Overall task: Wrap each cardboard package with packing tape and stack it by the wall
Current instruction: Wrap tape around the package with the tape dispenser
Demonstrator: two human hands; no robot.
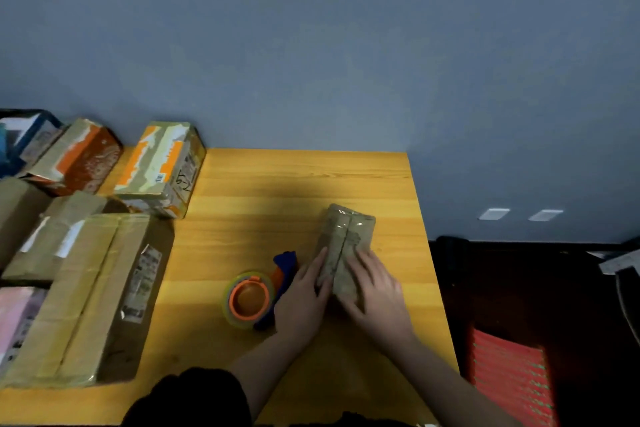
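Small package [346, 246] is lying on the table [304, 180], at 2 o'clock from the tape dispenser [258, 291]. Tape is being smoothed: left hand [301, 302] flat against its side, right hand [375, 291] pressing flat on top, neither gripping. Seams should be rubbed firmly outward.

Dim, soft-focus wide-angle view; a broad shadow darkens the table [381, 184], edges bowed.

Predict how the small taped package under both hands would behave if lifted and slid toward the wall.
The small package looks boxy and flat-sided, so it probably stays stiff and won't roll. Glossy tape covers it, so it may slip on the wooden table. Its slimness suggests one hand could lift it.
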